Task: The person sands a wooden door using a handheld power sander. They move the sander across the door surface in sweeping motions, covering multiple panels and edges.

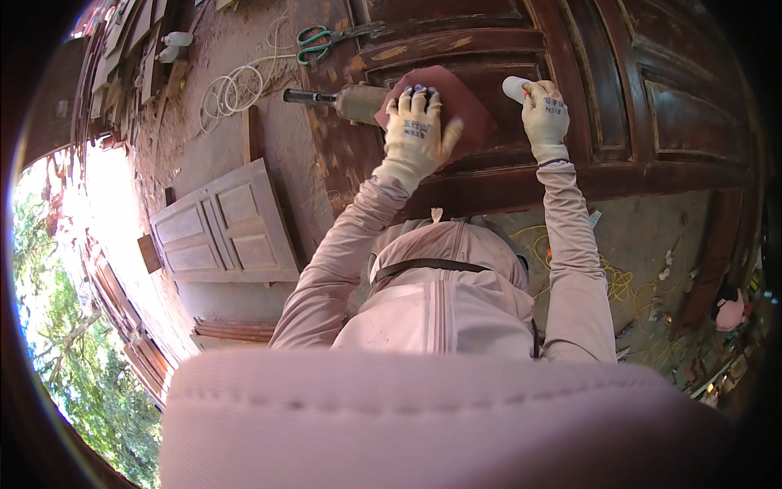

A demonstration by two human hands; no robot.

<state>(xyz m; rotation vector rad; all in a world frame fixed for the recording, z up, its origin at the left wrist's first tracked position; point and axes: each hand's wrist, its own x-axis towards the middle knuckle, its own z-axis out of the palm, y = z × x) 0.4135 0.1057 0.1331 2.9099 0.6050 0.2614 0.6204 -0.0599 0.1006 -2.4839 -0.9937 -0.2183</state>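
Observation:
My left hand, in a cream work glove, lies with fingers stretched out and thumb apart on a dark red sheet that looks like sandpaper. The sheet rests on a brown panelled wooden door. Beside my left hand, a power tool with a tan body and black end lies at the door's left edge, partly covered by the sheet. Gloved likewise, my right hand is closed round a short white cylinder above the door; what the cylinder is I cannot make out.
Green-handled shears lie on the door's far left corner, near a coiled white hose. A smaller panelled door leans at the left. Yellow cord tangles on the floor at the right. Another person is at the far right.

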